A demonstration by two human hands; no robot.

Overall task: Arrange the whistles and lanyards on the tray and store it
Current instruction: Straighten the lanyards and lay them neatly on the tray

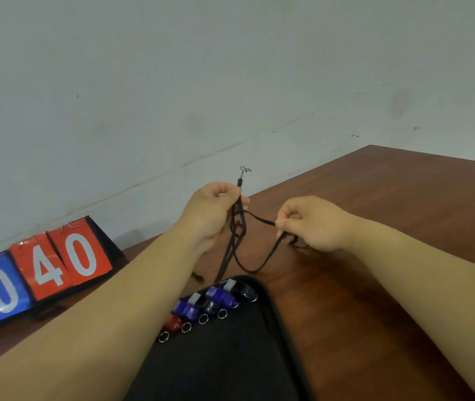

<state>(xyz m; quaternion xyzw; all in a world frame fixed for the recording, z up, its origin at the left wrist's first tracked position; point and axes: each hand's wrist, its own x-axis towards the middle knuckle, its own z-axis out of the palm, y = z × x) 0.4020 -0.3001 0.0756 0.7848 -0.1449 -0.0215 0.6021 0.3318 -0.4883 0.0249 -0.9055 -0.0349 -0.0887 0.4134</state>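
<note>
— Which step is this?
— The lanyards. A person's left hand pinches a black lanyard just below its clip end. The right hand pinches another strand of the same cord, fingers curled. The cord's loop hangs just above the far edge of the black tray.
— And next?
— Probably gathering the slack into a tidy bundle and laying it on the bare tray, beside the whistles (they sit in a row along its far left edge). The loose cord could snag on their key rings.
— The setting?
— A brown wooden table against a pale, scuffed wall. A flip scoreboard at left shows 40 in red.
</note>
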